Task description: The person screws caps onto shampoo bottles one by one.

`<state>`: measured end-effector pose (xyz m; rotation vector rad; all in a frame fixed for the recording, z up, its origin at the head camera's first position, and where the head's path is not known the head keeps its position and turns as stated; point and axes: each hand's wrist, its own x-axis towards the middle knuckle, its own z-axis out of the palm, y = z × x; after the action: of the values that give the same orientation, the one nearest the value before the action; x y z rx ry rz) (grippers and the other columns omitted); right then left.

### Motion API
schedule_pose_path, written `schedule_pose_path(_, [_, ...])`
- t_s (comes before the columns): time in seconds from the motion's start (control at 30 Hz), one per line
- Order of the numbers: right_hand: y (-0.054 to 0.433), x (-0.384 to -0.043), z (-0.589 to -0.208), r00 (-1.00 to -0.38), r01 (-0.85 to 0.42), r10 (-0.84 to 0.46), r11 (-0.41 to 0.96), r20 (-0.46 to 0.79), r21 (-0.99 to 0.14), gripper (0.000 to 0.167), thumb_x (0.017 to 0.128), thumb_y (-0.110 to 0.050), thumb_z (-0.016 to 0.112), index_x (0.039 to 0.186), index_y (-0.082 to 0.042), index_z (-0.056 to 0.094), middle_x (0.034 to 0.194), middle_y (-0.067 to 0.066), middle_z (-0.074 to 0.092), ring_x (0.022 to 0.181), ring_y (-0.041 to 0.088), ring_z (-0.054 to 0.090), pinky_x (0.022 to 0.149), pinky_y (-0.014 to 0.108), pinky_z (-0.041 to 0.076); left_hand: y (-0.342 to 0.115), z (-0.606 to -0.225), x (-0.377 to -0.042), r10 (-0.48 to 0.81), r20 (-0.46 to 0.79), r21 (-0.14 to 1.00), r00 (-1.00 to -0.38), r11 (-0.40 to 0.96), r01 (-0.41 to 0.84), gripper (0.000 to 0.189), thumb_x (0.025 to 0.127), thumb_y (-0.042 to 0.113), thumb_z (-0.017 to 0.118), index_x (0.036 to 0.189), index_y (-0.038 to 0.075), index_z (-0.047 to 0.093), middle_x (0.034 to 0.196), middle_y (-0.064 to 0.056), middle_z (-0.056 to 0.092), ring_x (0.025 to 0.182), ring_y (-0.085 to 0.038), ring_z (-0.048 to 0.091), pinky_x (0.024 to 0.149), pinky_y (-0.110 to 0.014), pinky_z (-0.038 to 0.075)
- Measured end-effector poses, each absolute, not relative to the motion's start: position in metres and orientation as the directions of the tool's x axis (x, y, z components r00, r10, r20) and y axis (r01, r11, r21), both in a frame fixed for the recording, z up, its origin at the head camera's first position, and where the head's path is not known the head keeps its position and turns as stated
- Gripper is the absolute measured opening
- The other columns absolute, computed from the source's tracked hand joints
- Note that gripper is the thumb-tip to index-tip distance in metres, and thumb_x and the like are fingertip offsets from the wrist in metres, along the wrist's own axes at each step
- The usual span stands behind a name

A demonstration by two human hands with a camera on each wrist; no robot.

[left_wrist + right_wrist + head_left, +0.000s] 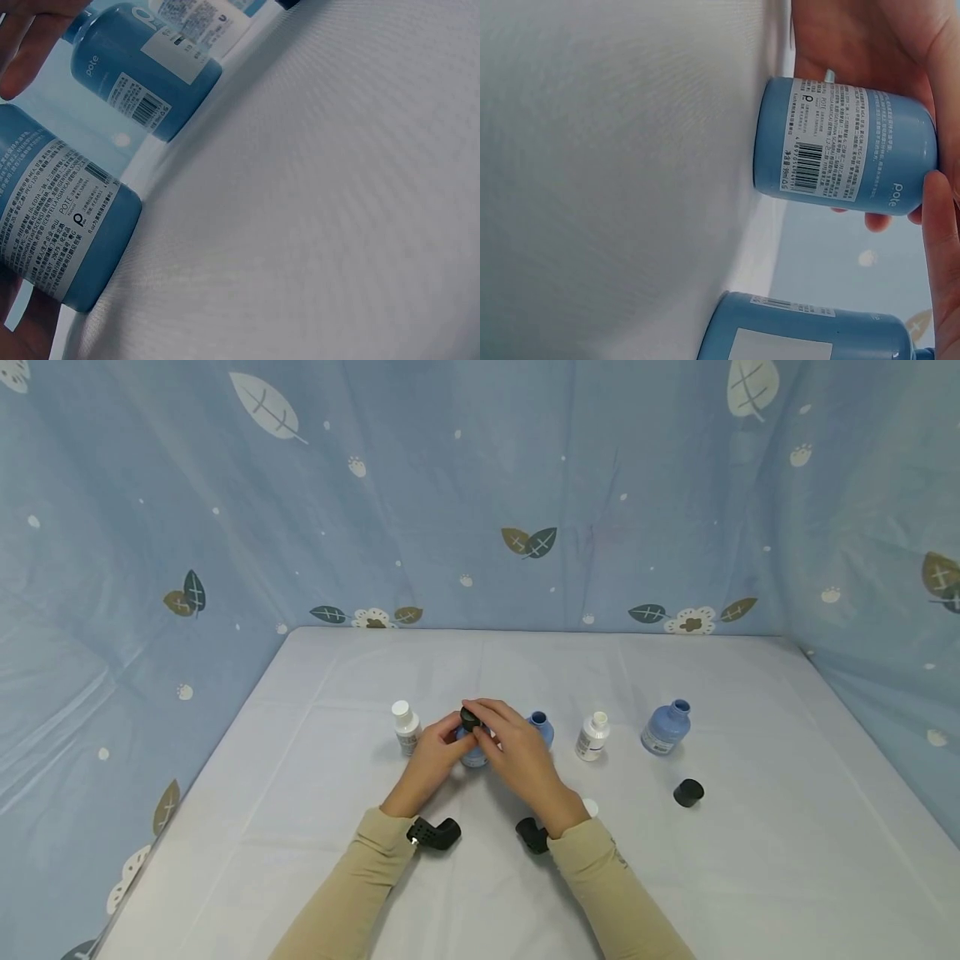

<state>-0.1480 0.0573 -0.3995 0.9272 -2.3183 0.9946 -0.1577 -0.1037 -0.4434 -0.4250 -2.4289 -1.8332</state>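
A blue bottle (474,759) with a printed label stands on the white cloth, its base close to the surface in both wrist views. My left hand (435,755) grips it from the left side. Pinched in the fingers of my right hand (521,756) is a black cap (470,719), right at the bottle's top; the neck under it is hidden. Just right of my right hand stands a second blue bottle (541,727), uncapped and partly covered by that hand. A white bottle (406,727) with a white cap is close to my left hand.
Further right stand a small white bottle (592,737) and an uncapped blue bottle (665,728). A loose black cap (688,792) lies in front of them. Beside my right wrist a white round piece (592,807) shows partly. Blue patterned curtain (480,493) encloses the table's back and sides.
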Motion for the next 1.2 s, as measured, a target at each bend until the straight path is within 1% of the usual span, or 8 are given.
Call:
schedule_pose_path(0.17, [0.057,-0.148,-0.399,-0.683,-0.718,-0.391,0.514,0.618,-0.468,0.037,0.086,-0.013,0.059,0.123,-0.014,0.054,0.119,-0.001,0.052,0.086,0.009,0.056,0.065,0.019,0.046,-0.104,-0.443,-0.157,0.177,0.221,0.93,-0.959,0.256,0.262,0.025,0.083,0.03,0.063,0.106,0.022,0.062,0.102,0.003,0.061,0.094,-0.014,0.054,0.08,-0.032,0.044])
schedule_pose_path(0.33, [0.056,-0.148,-0.399,-0.675,-0.727,-0.39,0.501,0.626,-0.47,0.035,0.086,-0.014,0.061,0.121,-0.016,0.057,0.118,-0.001,0.053,0.089,0.01,0.056,0.064,0.02,0.046,-0.104,-0.44,-0.157,0.179,0.204,0.939,-0.962,0.242,0.245,0.026,0.083,0.028,0.063,0.109,0.023,0.062,0.107,0.004,0.06,0.099,-0.012,0.054,0.084,-0.031,0.043])
schedule_pose_path(0.47, [0.056,-0.148,-0.4,-0.671,-0.728,-0.371,0.495,0.643,-0.474,0.035,0.084,-0.015,0.063,0.118,-0.016,0.059,0.116,-0.001,0.054,0.088,0.01,0.056,0.062,0.02,0.046,-0.101,-0.426,-0.15,0.182,0.209,0.938,-0.961,0.242,0.25,0.028,0.084,0.018,0.062,0.111,0.013,0.061,0.11,-0.003,0.06,0.102,-0.015,0.053,0.085,-0.032,0.043])
schedule_pose_path(0.5, [0.056,-0.148,-0.4,-0.672,-0.726,-0.364,0.495,0.645,-0.477,0.035,0.083,-0.016,0.064,0.118,-0.016,0.059,0.115,-0.001,0.054,0.087,0.01,0.056,0.062,0.02,0.046,-0.101,-0.427,-0.15,0.182,0.213,0.936,-0.96,0.244,0.254,0.028,0.084,0.018,0.062,0.111,0.015,0.061,0.109,-0.002,0.06,0.102,-0.014,0.053,0.085,-0.031,0.043])
schedule_pose_path(0.57, [0.056,-0.148,-0.401,-0.675,-0.721,-0.351,0.5,0.648,-0.48,0.036,0.082,-0.018,0.065,0.117,-0.016,0.06,0.114,-0.001,0.054,0.084,0.01,0.056,0.061,0.02,0.045,-0.1,-0.421,-0.146,0.181,0.21,0.934,-0.961,0.253,0.252,0.028,0.083,0.014,0.062,0.111,0.011,0.061,0.109,-0.004,0.06,0.102,-0.015,0.053,0.085,-0.031,0.043])
schedule_pose_path(0.8, [0.056,-0.148,-0.403,-0.704,-0.693,-0.317,0.499,0.635,-0.52,0.039,0.079,-0.02,0.068,0.116,-0.016,0.059,0.107,0.001,0.051,0.085,0.01,0.053,0.062,0.018,0.045,-0.103,-0.444,-0.158,0.179,0.21,0.937,-0.961,0.245,0.25,0.026,0.083,0.028,0.064,0.108,0.022,0.062,0.107,0.005,0.061,0.1,-0.012,0.054,0.087,-0.031,0.042])
schedule_pose_path(0.97, [0.056,-0.148,-0.404,-0.71,-0.686,-0.318,0.513,0.629,-0.516,0.045,0.08,-0.021,0.068,0.122,-0.016,0.054,0.107,0.0,0.052,0.081,0.009,0.053,0.062,0.018,0.045,-0.103,-0.444,-0.157,0.189,0.212,0.936,-0.959,0.241,0.255,0.028,0.083,0.031,0.063,0.11,0.025,0.062,0.109,0.008,0.06,0.104,-0.01,0.053,0.089,-0.03,0.041])
schedule_pose_path(1.2, [0.056,-0.149,-0.401,-0.72,-0.673,-0.319,0.541,0.617,-0.505,0.059,0.08,-0.02,0.068,0.133,-0.015,0.042,0.097,0.001,0.053,0.077,0.009,0.052,0.063,0.023,0.047,-0.101,-0.423,-0.147,0.189,0.198,0.946,-0.962,0.221,0.238,0.025,0.084,0.022,0.062,0.108,0.016,0.063,0.107,0.002,0.062,0.103,-0.016,0.054,0.088,-0.033,0.041])
